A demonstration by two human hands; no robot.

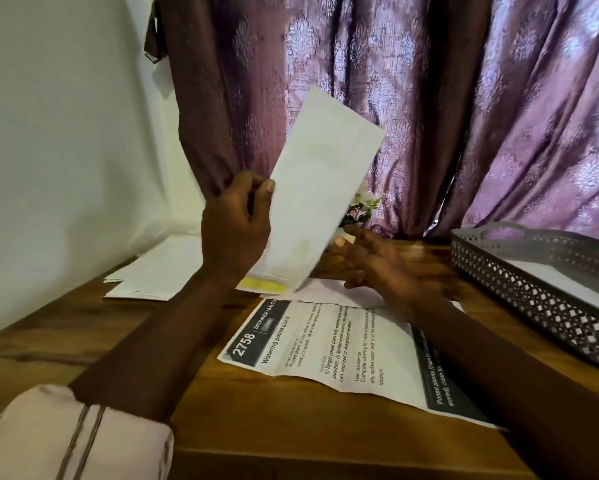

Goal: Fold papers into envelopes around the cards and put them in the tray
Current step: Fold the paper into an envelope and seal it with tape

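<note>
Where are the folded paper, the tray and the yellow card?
folded paper (322, 188), head view, middle of its face.
tray (526, 289), head view, its lattice front wall.
yellow card (263, 285), head view, its exposed strip.

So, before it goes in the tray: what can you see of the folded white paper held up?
The folded white paper is a long, narrow rectangle, blank on the side shown. It is in the air, tilted, top leaning right. The left hand pinches its left edge, thumb in front. Its lower end is near a yellow card. The right hand, fingers loose, is by its lower right edge; contact is unclear.
</note>
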